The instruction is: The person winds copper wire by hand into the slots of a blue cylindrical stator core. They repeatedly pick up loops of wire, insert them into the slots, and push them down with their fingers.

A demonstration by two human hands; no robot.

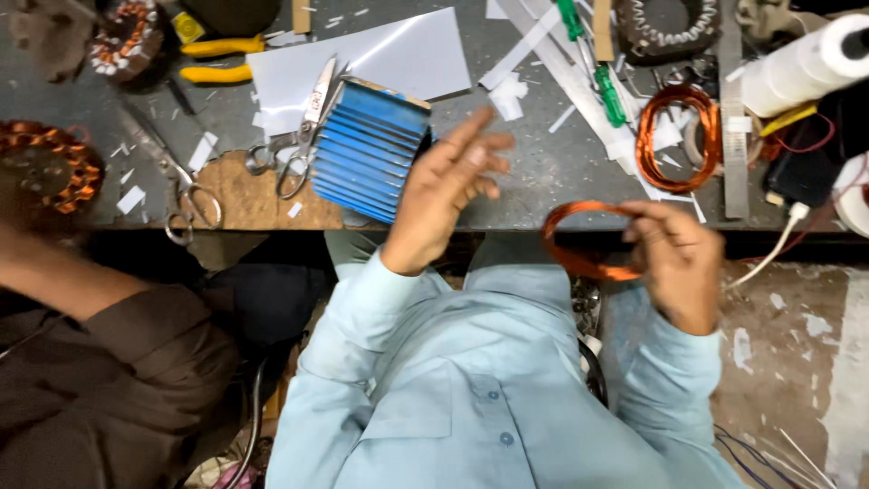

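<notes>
Two scissors (pixel 303 136) (pixel 172 172), two loose copper wire coils (pixel 588 240) (pixel 677 136), two green screwdrivers (pixel 608 91) (pixel 570 18), one blue ribbed block (pixel 369 149), two wound motor cores (pixel 45 167) (pixel 127 36).

Motor-rewinding workshop, small repair bench. Evidence: wound stators w/ copper coils (pixel 45 167) at far left and top left, loose copper wire coil (pixel 677 136) upper right, another stator (pixel 668 27) at top edge. Scratched grey worktop (pixel 543 172) littered w/ white insulation-paper scraps, scissors (pixel 303 136) centre-left, green screwdrivers (pixel 602 81) top centre, yellow-handled pliers (pixel 222 59) top left. Rough stained floor at lower right.
</notes>
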